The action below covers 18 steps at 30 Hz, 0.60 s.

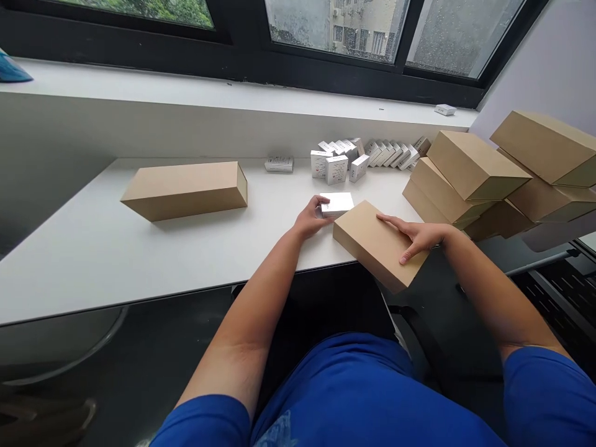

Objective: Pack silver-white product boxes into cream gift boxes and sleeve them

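Kraft box [378,247] nearest the person: plain tan, unprinted on visible faces. Long box [184,190] on the counter [93,261] and stacked boxes [470,164]: same tan, with end panels slightly darker on the stack. Small cartons [336,169]: white, with dark print in small patches. Carton [337,204] at the front: glossy silver-white. Counter: white. Window frame [326,77]: black. Shirt [354,379]: cobalt blue, with a pale pattern near the hem. Object [12,69] on the sill: teal blue.
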### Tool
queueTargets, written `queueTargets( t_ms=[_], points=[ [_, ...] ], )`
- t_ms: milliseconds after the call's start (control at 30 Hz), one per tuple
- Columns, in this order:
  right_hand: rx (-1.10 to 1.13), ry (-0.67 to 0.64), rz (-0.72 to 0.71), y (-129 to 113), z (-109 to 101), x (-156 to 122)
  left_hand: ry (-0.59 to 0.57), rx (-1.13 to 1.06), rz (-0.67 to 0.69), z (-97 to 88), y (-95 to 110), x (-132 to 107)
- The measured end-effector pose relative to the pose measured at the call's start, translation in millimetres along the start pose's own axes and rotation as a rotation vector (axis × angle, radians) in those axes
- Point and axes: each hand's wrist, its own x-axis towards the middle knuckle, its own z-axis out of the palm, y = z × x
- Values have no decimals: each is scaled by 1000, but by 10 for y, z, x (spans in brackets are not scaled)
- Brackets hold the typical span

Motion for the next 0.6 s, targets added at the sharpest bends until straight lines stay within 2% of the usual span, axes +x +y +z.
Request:
queueTargets(
  t_ms=[133, 267, 367, 500, 600],
  points=[
    [-13, -60, -39, -161, 39, 88, -16, -59, -27, 7, -32, 154],
    [-18, -15, -17, -345, 113, 196, 8, -98, -35, 8, -35, 249],
    [-5, 6, -26, -442, 168, 266, 92, -78, -18, 5, -14, 286],
    [-3, 11, -128, -521, 250, 388, 255, -38, -18, -2, 37, 336],
    [-68, 98, -170, -570, 329, 506, 351, -78, -74, -80, 89, 301]
  ],
)
